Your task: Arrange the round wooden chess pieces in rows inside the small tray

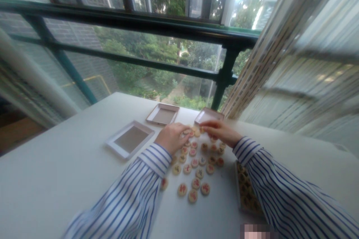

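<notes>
Round wooden Chinese chess pieces [194,163], with red or dark characters, lie spread on a white table [70,149]. At the far end of the spread, my left hand [173,136] is curled, thumb and fingers closing around a pale piece. Across from it, my right hand [221,132] reaches in from the right, its fingertips pinched on another Chinese chess piece [202,129]. A few pale pieces [196,132] lie between the two hands. Some pieces are partly hidden under the hands and beside the left sleeve.
Shallow trays or lids stand at the left [112,144], at the back [149,119] and behind my right hand [206,111]. A box [239,194] of dark round pieces sits partly under my right forearm. Beyond the table are a green railing [140,18] and windows.
</notes>
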### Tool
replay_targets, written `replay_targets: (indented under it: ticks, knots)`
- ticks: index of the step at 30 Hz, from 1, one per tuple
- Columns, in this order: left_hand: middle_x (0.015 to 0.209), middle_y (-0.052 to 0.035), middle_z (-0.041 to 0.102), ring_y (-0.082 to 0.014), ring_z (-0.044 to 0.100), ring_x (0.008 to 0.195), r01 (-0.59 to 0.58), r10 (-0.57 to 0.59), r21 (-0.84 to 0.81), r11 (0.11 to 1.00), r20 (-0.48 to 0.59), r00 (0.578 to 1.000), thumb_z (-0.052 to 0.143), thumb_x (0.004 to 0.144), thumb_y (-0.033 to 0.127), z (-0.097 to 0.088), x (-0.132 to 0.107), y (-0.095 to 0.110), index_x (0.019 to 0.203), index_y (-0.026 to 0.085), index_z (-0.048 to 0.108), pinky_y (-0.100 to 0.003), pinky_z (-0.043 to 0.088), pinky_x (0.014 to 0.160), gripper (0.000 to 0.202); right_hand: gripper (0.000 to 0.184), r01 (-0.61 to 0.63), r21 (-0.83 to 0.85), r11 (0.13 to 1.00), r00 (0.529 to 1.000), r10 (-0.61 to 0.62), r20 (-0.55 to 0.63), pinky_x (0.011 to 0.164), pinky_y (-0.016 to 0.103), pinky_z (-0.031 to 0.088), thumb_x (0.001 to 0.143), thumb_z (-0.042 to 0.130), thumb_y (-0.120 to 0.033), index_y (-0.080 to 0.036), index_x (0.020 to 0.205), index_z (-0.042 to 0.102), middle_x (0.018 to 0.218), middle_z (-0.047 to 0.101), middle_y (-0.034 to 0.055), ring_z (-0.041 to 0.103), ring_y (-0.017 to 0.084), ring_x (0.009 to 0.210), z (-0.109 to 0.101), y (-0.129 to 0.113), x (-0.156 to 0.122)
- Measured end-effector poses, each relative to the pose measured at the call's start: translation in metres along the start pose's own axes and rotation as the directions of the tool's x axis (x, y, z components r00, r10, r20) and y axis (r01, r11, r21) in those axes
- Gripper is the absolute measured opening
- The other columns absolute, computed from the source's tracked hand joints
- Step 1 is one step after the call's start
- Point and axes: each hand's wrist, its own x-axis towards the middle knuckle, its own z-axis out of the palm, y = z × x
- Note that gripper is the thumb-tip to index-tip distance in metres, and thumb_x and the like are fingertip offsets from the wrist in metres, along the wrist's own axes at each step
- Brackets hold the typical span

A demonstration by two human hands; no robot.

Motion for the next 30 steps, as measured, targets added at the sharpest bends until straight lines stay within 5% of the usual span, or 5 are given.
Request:
replay_targets:
  ticks: [11, 16, 21, 30]
  knots:
    - [0.092, -0.0056, 0.067, -0.0177, 0.06, 0.08, 0.096, -0.095, -0.023, 0.995, 0.042, 0.995, 0.05, 0.077, 0.039, -0.026, -0.002, -0.019, 0.1, 0.017, 0.064, -0.028, 0.046, 0.073, 0.035, 0.035, 0.073, -0.219, 0.973, 0.987, -0.102, -0.124, 0.049, 0.021, 0.038, 0.07, 0.062, -0.043, -0.014, 0.089, 0.062, 0.072, 0.06, 0.0012, 0.049, 0.008, 0.056, -0.01, -0.002, -0.005]
    - [0.088, -0.0049, 0.068, -0.0174, 0.061, 0.078, 0.147, -0.144, -0.029, 0.989, 0.081, 0.986, 0.052, 0.074, 0.042, -0.027, -0.004, -0.033, 0.101, 0.017, 0.064, -0.027, 0.046, 0.07, 0.039, 0.032, 0.079, -0.532, 0.843, 0.975, -0.177, -0.135, 0.045, 0.019, 0.03, 0.074, 0.057, -0.044, -0.015, 0.084, 0.065, 0.056, 0.051, -0.003, 0.041, 0.007, 0.047, -0.006, 0.002, -0.009]
    - [0.084, -0.0033, 0.069, -0.0166, 0.062, 0.076, 0.209, -0.203, -0.009, 0.978, 0.185, 0.961, 0.052, 0.072, 0.037, -0.028, -0.007, -0.046, 0.101, 0.019, 0.065, -0.024, 0.046, 0.068, 0.037, 0.024, 0.077, -0.742, 0.666, 0.973, -0.211, -0.088, 0.051, 0.02, 0.031, 0.078, 0.053, -0.038, -0.019, 0.086, 0.065, 0.062, 0.057, -0.0009, 0.047, 0.009, 0.053, 0.003, 0.01, -0.011]
    - [0.079, -0.0022, 0.069, -0.0156, 0.062, 0.07, 0.175, -0.175, 0.027, 0.984, 0.311, 0.934, 0.052, 0.071, 0.033, -0.024, -0.008, -0.041, 0.094, 0.02, 0.067, -0.022, 0.045, 0.061, 0.03, 0.03, 0.01, -0.885, 0.466, 0.993, -0.112, -0.048, 0.055, 0.022, 0.033, 0.083, 0.043, -0.045, -0.026, 0.091, 0.064, 0.075, 0.066, 0.0019, 0.056, 0.013, 0.065, 0.007, 0.016, -0.009]
